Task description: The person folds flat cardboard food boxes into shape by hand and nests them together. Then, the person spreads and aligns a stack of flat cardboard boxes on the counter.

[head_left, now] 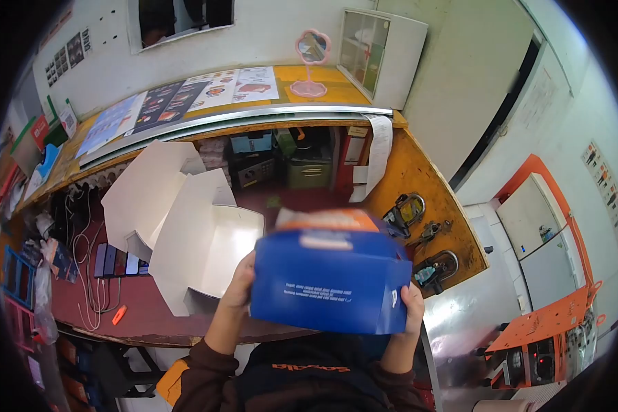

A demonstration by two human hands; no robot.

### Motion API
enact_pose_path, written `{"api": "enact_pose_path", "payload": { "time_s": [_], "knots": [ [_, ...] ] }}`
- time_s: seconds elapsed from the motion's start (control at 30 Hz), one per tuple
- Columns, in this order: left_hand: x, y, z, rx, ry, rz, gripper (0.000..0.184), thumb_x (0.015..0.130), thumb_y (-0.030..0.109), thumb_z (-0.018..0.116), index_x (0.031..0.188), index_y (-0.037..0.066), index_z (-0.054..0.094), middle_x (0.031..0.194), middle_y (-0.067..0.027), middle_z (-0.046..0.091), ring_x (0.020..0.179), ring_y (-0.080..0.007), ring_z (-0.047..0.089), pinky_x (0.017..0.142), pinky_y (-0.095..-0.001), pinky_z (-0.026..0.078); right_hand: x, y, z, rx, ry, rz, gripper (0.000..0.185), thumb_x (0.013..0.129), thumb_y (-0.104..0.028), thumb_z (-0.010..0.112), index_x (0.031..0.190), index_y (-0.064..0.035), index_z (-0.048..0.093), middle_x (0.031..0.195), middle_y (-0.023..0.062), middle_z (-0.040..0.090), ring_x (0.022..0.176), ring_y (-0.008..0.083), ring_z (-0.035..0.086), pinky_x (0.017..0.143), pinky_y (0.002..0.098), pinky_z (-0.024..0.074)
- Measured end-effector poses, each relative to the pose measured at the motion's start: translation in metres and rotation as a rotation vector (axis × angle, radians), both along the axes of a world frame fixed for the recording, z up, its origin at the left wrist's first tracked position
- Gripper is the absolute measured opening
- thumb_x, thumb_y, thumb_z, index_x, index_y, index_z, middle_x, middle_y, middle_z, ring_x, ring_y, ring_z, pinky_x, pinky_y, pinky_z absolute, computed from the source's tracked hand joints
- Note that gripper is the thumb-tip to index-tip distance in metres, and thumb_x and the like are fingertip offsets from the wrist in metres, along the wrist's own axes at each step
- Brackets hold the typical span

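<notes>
A blue cardboard box with small white print is held up in front of my chest. Its far edge is blurred, with an orange part beyond it. My left hand grips the box's left side, and my right hand grips the right side near a small white mark. Just left of the box, an open white carton lies on the dark red desk. Another open white carton overlaps it farther left. Some fingers of both hands are hidden behind the box.
Several phones with cables and an orange cutter lie at the desk's left. Padlocks and keys rest on the right. A raised counter behind carries menu sheets and a pink mirror; a paper strip hangs from it.
</notes>
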State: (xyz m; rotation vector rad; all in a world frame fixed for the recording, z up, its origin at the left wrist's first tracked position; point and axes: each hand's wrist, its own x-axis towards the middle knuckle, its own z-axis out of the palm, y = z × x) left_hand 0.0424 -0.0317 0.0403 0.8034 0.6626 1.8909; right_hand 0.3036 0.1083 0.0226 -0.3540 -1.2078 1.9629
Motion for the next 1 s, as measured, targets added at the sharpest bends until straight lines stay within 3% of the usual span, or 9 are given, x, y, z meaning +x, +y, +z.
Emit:
{"api": "enact_pose_path", "payload": {
  "time_s": [0.1, 0.2, 0.3, 0.37, 0.43, 0.57, 0.63, 0.77, 1.0],
  "knots": [
    [0.029, 0.007, -0.002, 0.293, -0.077, -0.386, 0.055, 0.081, 0.038, 0.057, 0.112, -0.005, 0.044, 0.102, -0.0109, 0.056, 0.096, -0.0206, 0.054, 0.08, -0.0349, 0.047, -0.041, -0.028, 0.025, -0.056, 0.117, -0.36, 0.041, 0.087, -0.028, 0.048, 0.113, 0.0044, 0.045, 0.102, 0.0117, 0.056, 0.089, 0.0181, 0.057, 0.076, 0.0286, 0.0462],
    [0.044, -0.001, -0.011, 0.02, 0.033, -0.535, 0.045, 0.087, 0.034, 0.045, 0.106, -0.007, 0.048, 0.094, -0.0119, 0.057, 0.085, -0.0246, 0.057, 0.071, -0.0371, 0.047, -0.056, -0.037, -0.001, 0.121, 0.254, -0.31, 0.042, 0.081, -0.019, 0.059, 0.113, 0.0033, 0.044, 0.105, 0.012, 0.055, 0.092, 0.0194, 0.055, 0.082, 0.0312, 0.0443],
    [0.055, 0.016, -0.017, 0.457, -0.723, -0.979, 0.033, 0.091, 0.03, 0.035, 0.098, 0.001, 0.047, 0.072, -0.0107, 0.057, 0.041, -0.0214, 0.054, 0.038, -0.029, 0.043, -0.076, -0.05, 0.003, 0.215, 0.331, -0.396, 0.044, 0.078, -0.01, 0.061, 0.115, 0.0024, 0.042, 0.106, 0.0111, 0.053, 0.092, 0.0185, 0.054, 0.082, 0.0308, 0.0433],
    [0.059, 0.015, -0.022, 0.399, -0.801, -0.879, 0.037, 0.092, 0.035, 0.028, 0.099, 0.003, 0.045, 0.072, -0.0091, 0.056, 0.046, -0.0158, 0.052, 0.043, -0.0247, 0.042, -0.087, -0.058, 0.003, 0.236, 0.376, -0.502, 0.045, 0.076, -0.003, 0.06, 0.116, 0.0017, 0.04, 0.105, 0.0097, 0.052, 0.091, 0.0169, 0.053, 0.082, 0.0295, 0.0424],
    [0.062, 0.023, -0.031, -0.052, 0.123, -0.12, 0.035, 0.088, 0.028, 0.046, 0.109, 0.0, 0.049, 0.078, -0.0049, 0.052, 0.064, -0.0132, 0.048, 0.059, -0.0225, 0.039, -0.094, -0.065, -0.001, 0.166, 0.277, -0.615, 0.05, 0.075, 0.0, 0.059, 0.12, 0.0009, 0.036, 0.11, 0.0094, 0.048, 0.098, 0.0176, 0.05, 0.087, 0.0312, 0.0395],
    [0.075, 0.032, -0.021, 0.13, 0.566, 0.433, 0.041, 0.079, 0.014, 0.06, 0.112, 0.002, 0.04, 0.094, -0.0089, 0.051, 0.069, -0.0154, 0.051, 0.055, -0.0264, 0.043, -0.11, -0.074, 0.001, 0.325, 0.116, -0.725, 0.05, 0.077, 0.002, 0.057, 0.121, 0.0011, 0.034, 0.108, 0.0088, 0.048, 0.103, 0.0178, 0.045, 0.091, 0.0345, 0.0356],
    [0.069, 0.03, -0.018, 0.113, 0.053, 0.248, 0.028, 0.078, 0.002, 0.053, 0.105, -0.001, 0.046, 0.093, -0.0127, 0.055, 0.071, -0.0192, 0.055, 0.054, -0.0315, 0.046, -0.098, -0.057, 0.021, -0.016, 0.39, -0.583, 0.048, 0.081, -0.01, 0.056, 0.122, 0.0027, 0.035, 0.106, 0.0095, 0.051, 0.1, 0.0183, 0.048, 0.087, 0.0321, 0.0387],
    [0.03, 0.015, -0.015, -0.198, 0.65, 0.375, 0.015, 0.077, 0.001, 0.057, 0.091, -0.002, 0.055, 0.082, -0.0097, 0.058, 0.072, -0.0156, 0.056, 0.06, -0.0277, 0.047, -0.043, 0.001, 0.024, -0.217, 0.233, 0.078, 0.034, 0.085, -0.017, 0.05, 0.113, 0.0012, 0.044, 0.097, 0.0075, 0.055, 0.084, 0.0153, 0.053, 0.076, 0.0294, 0.0419],
    [0.038, 0.023, -0.047, 0.203, 0.656, 0.531, 0.024, 0.078, -0.007, 0.051, 0.101, -0.008, 0.045, 0.084, -0.0127, 0.058, 0.072, -0.0182, 0.059, 0.059, -0.0286, 0.051, -0.09, -0.056, 0.002, 0.295, -0.037, -0.853, 0.035, 0.074, -0.013, 0.068, 0.099, 0.002, 0.049, 0.09, 0.0066, 0.055, 0.086, 0.0137, 0.053, 0.078, 0.0245, 0.0405]
  ]
}}
